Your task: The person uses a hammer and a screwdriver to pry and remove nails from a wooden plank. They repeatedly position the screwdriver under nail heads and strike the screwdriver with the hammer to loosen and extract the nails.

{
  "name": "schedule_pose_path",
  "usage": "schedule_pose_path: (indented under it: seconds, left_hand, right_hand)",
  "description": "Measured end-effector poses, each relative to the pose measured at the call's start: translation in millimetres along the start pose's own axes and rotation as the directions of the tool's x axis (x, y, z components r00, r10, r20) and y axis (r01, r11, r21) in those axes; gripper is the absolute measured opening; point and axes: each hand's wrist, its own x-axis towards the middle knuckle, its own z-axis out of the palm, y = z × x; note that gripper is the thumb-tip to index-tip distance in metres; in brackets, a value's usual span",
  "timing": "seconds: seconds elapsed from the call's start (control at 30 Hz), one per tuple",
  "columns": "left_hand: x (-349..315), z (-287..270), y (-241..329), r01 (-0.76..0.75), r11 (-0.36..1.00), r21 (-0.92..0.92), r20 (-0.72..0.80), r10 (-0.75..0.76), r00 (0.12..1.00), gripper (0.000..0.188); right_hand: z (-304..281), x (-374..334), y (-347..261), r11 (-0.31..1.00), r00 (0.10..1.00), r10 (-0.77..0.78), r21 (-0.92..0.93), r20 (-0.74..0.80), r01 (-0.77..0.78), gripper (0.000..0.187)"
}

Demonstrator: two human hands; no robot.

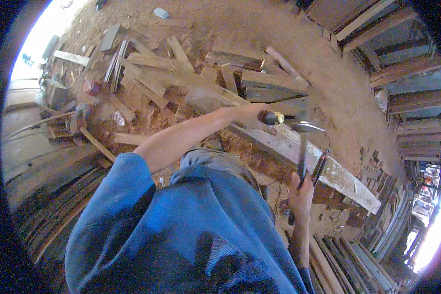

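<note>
My left hand [257,117] is closed around a dark, rounded handle [269,118] with a yellowish end [280,118]. It is above a long, pale, weathered wooden board [345,181] that runs down to the right. Closer to me, my right hand [301,193] is closed around a slim, dark-shafted tool [303,159], smeared by motion. A shiny curved metal piece [307,127] shows at the shaft's far end; whether it belongs to this tool or the left hand's, I cannot tell. A second dark bar [321,165] juts out beside the right hand.
Loose wood offcuts [152,73] lie scattered over the reddish dirt floor [240,29]. Long boards [49,215] are stacked at the left, and slats [353,264] stand at the lower right. Timber racks [406,73] line the far right. A red object [90,86] sits at the left.
</note>
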Motion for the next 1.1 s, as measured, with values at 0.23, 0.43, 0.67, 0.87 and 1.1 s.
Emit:
schedule_pose_path:
  seconds: [0.23, 0.43, 0.67, 0.87, 1.1]
  left_hand:
    - [13.9, 11.6, 30.5, 0.153, 0.988, 0.022, -0.348, -0.136, 0.928, 0.043]
    - [22.7, 35.1, 9.0, -0.024, 0.993, 0.118, -0.581, 0.088, 0.809, 0.034]
    - [36.2, 60.6, -3.5, 0.047, 0.915, 0.400, -0.678, 0.261, 0.687, 0.028]
    - [46.1, 103.7, -22.8, 0.079, 0.823, 0.563, -0.597, 0.339, 0.727, 0.030]
    - [62.9, 119.1, -31.5, 0.245, 0.720, 0.650, -0.419, 0.070, 0.905, 0.043]
  right_hand:
    - [41.2, 71.0, 91.9, 0.998, 0.905, -0.031, -0.064, -0.425, 0.004, 0.040]
    - [64.0, 102.6, 134.9, 0.896, 0.912, 0.257, 0.433, -0.319, -0.100, 0.044]
    - [75.2, 106.9, 123.7, 0.831, 0.885, 0.333, 0.545, -0.326, -0.112, 0.040]
    - [73.6, 103.6, 111.8, 0.656, 0.871, 0.442, 0.740, -0.215, -0.150, 0.045]
    - [77.0, 105.2, 127.9, 0.732, 0.880, 0.385, 0.673, -0.280, -0.107, 0.048]
